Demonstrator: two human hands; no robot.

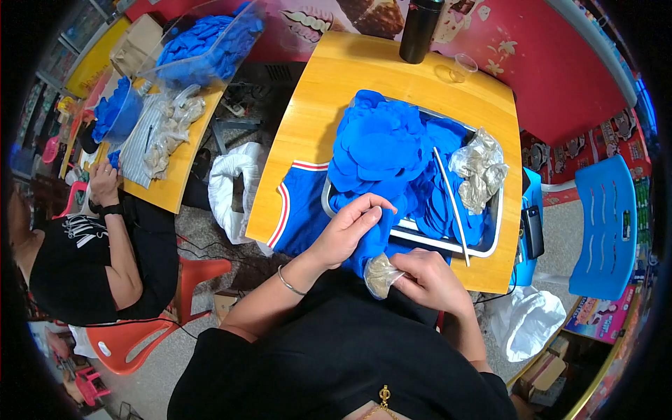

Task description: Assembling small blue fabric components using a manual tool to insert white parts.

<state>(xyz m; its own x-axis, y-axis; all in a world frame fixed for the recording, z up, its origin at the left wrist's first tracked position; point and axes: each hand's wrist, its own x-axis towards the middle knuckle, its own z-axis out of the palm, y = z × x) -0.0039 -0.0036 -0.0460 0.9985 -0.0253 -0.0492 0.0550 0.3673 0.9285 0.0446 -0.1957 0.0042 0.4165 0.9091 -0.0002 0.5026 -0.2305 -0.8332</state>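
The person's left hand (350, 231) pinches a soft, bright blue fabric piece (376, 234) at the fingertips, while the right hand (428, 276) grips the gathered neck of a small, clear plastic bag of tan filling (381, 275). Fabric and bag meet between the hands, at the near edge of the yellow wooden worktop (336, 63). Just beyond, a rectangular silvery metal tray (498, 227) carries a tall heap of round blue fabric cutouts (378, 143) and a cluster of filled clear bags (481, 168); a thin white stick (451, 203) slants across its near rim (right in the way there). A blue garment with red-and-white trim (297, 203) lies left of the tray. Farther back stand a black cylindrical bottle (420, 31) and a clear plastic cup (463, 68).
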